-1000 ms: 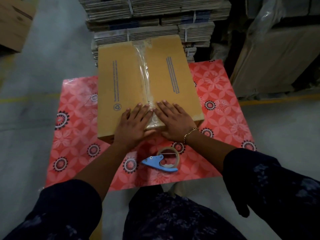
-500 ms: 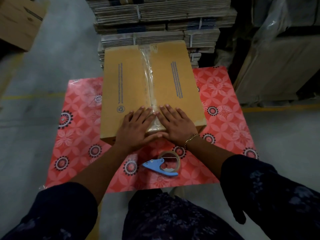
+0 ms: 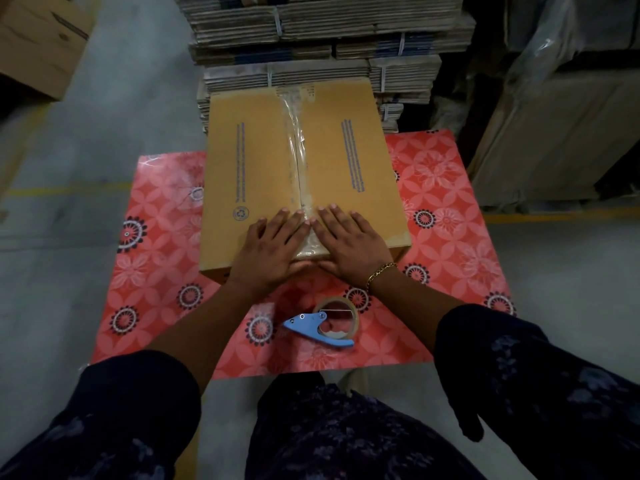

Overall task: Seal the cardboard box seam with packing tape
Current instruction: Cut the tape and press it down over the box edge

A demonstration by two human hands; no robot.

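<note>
Nearest the camera, on the red floral table cover (image 3: 450,216), the blue tape dispenser (image 3: 323,325) lies on its side with its roll, set down and touching neither hand. My read: cutting is done and both hands are freed for pressing.

Just beyond it, left hand (image 3: 272,249) and right hand (image 3: 353,244) lie flat and spread, palms down, at the near edge of the cardboard box (image 3: 256,174). Neither grips anything. Index fingers sit either side of the clear packing tape (image 3: 298,157), almost touching, and the thumbs reach over the near edge where the tape appears to wrap down the front face. Likely purpose: rub the tape end down so it bonds at the corner.

Tape runs the full centre seam to the far edge, wrinkled in places. Task looks nearly done; smoothing those wrinkles is what remains.

Box sits on the table, its far end apparently overhanging. Behind it: strapped bundles of flattened cartons (image 3: 322,39), plastic-wrapped stock to the right, grey concrete floor (image 3: 131,109) with a yellow line. Lighting is dim.
</note>
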